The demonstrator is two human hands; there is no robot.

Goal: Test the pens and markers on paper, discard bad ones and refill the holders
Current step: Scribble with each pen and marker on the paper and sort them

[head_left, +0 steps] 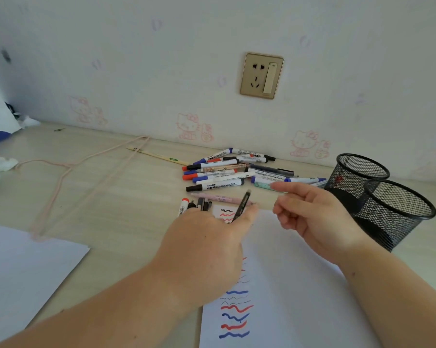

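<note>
Step in hand: testing, judged well along, with many wavy trial strokes in red, blue and black down the white sheet of test paper [287, 285] at the near edge of the pale wood-grain surface [106, 197]
Left hand [206, 247]: grip clamped on a slim dark pen [242, 205], pinched between thumb and fingers, barrel tilted up and away over the top of the sheet; tip hidden behind the thumb
Right hand [314, 217]: grip apart, fingers loosely spread and holding nothing, index finger stretched toward the pen's upper end; looks like a reach to take it or uncap it, cannot tell which
Next move calls for: a firm hold on the pen, tip brought onto a bare part of the sheet, a short stroke, then a verdict on the line
Untested pile [237, 169]: whiteboard markers and pens with blue, red and black caps, heaped near the far edge by the wall
Set beside the left hand: a few short dark pens and a red-capped marker [184, 205], touching the sheet's far corner
Holders: two black wire-mesh cups [387, 197] at the right edge, touching each other, insides not seen well enough to judge refilling
Readable writing: "WHITEBOARD" on the nearest black-capped marker [215, 186]; smaller print and a brand mark too blurred to read
Other: gold-framed wall socket [261, 75], no legible text
</note>
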